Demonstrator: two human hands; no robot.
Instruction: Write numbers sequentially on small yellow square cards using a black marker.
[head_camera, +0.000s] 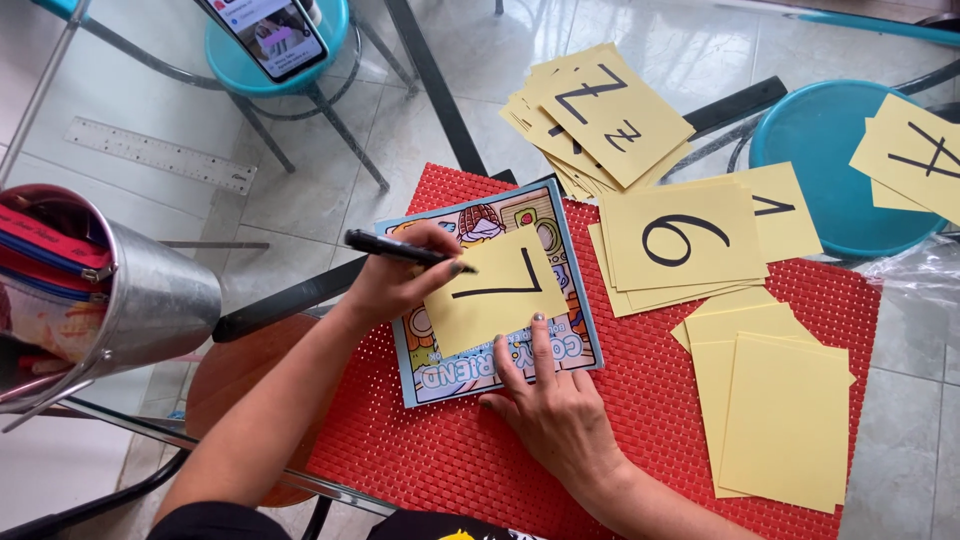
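Gripping black marker (395, 248), left hand (400, 280) closed; long axis near-horizontal, tip right at yellow card (495, 290); right hand (550, 405) flat, open.

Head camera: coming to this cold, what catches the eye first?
The left hand holds a black marker at a yellow card with one bold black stroke figure, lying on a colouring book mid-frame. The right hand pins the book. More yellow cards lie right on the red mat.
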